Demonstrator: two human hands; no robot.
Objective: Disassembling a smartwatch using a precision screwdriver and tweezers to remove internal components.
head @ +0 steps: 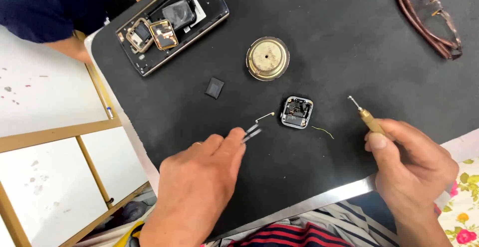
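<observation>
I see opened watch case (pixel 297 112) mid-mat — left hand (pixel 199 182) pinching tweezers (pixel 252 133) just left of it, gripping small wire part (pixel 264 116); right hand (pixel 411 169) clasping brass screwdriver (pixel 366 116) to case's right.

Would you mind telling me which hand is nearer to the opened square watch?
Left. The left hand, holding tweezers, sits just lower-left of the watch. The right hand, holding a small screwdriver, is farther off to its right.

Small electronics repair bench: black mat (pixel 349 37) on table, opened watch (pixel 297 112), dismantled phone (pixel 172 22), screwdriver (pixel 366 116), tweezers (pixel 252 133).
</observation>
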